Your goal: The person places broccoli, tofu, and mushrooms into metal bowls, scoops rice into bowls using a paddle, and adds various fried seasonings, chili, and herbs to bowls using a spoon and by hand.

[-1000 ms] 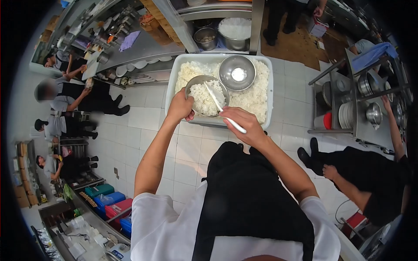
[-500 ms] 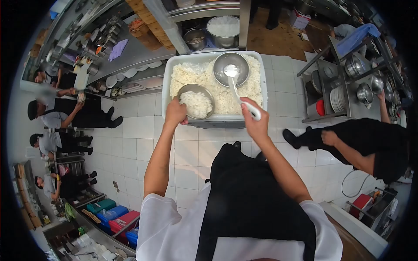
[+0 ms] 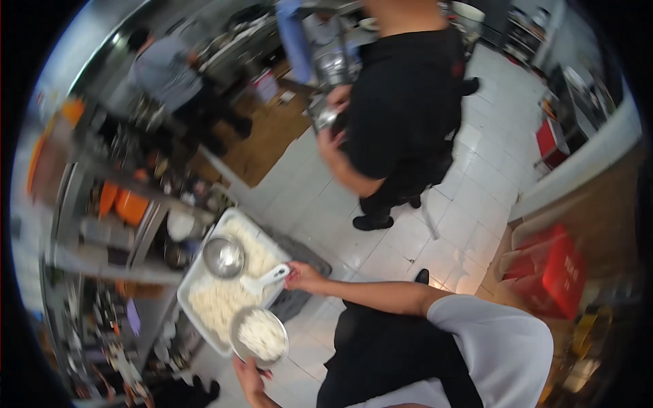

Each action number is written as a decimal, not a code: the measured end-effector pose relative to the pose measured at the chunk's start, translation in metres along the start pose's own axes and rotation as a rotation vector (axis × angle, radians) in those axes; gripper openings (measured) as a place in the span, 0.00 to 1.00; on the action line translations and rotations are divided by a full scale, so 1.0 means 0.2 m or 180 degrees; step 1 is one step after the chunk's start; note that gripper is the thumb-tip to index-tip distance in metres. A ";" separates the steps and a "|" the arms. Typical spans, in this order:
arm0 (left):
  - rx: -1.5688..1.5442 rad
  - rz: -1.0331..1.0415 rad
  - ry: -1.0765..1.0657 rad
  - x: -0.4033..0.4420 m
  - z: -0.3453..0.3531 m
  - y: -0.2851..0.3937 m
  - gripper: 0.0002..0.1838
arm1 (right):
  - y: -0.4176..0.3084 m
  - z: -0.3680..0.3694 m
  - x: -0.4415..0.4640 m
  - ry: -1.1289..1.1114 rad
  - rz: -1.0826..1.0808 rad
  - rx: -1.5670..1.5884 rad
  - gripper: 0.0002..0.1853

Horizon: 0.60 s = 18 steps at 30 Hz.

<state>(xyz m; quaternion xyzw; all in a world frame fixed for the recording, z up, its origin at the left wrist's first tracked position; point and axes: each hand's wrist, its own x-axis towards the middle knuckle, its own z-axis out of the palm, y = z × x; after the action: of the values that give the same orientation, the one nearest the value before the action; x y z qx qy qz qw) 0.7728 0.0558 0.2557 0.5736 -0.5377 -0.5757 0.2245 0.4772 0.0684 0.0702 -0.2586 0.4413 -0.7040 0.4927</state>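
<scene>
Paddle (image 3: 275, 274) has shifted from 2nd bowl (image 3: 224, 257) to over rice (image 3: 216, 309) in tub (image 3: 192, 277), handle pinched in R hand (image 3: 304, 277). L hand (image 3: 250, 374) grips filled bowl (image 3: 237, 336) at tub's corner; filling looks well along, w/ plenty left in tub.

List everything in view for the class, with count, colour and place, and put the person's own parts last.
Tub: one, white, lower left
Loose rice: uncounted, white, in the tub
Steel bowl: one, silver, on that rice
Rice bowl: one, silver, rice-filled, left hand
Scoop: one, white, right hand
Co-worker: one, black clothing, top centre; others upper and lower left
Orange items: several, blurred, left
Purple cloth: one, lower left
Red container: one, right
Floor tiles: many, whitish, centre
Left hand: one, bare, bottom
Right hand: one, bare, centre
</scene>
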 end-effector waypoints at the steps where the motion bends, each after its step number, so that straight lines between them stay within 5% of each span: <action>1: -0.0041 -0.0059 -0.0342 -0.04 0.11 -0.03 0.23 | -0.07 -0.10 -0.05 -0.0109 0.0152 0.0173 0.22; 6: 0.0203 -0.0616 -0.1436 -0.12 0.80 -0.15 0.26 | -0.25 -0.85 -0.45 -0.0659 0.1015 -0.0055 0.12; 9: 0.0421 -0.0975 -0.2024 -0.11 1.34 -0.30 0.23 | -0.14 -1.51 -0.92 0.0250 0.0403 -0.2269 0.13; 11: 0.0517 -0.1086 -0.2518 -0.07 1.75 -0.39 0.23 | -0.08 -1.96 -1.24 0.1459 0.0756 -0.1716 0.11; 13: 0.0729 -0.1024 -0.3140 -0.02 2.14 -0.45 0.26 | -0.45 -2.20 -1.53 0.2275 0.1189 -0.0657 0.11; 18: 0.0792 -0.0856 -0.3683 -0.20 3.00 -0.25 0.28 | -0.97 -2.77 -1.74 0.2653 0.0747 -0.0401 0.12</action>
<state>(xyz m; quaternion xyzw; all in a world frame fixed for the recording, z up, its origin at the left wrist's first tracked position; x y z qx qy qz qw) 0.2587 0.3227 0.0872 0.2524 -0.5586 -0.7503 -0.2476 0.0761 0.6159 0.0015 0.0700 0.6708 -0.6592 0.3325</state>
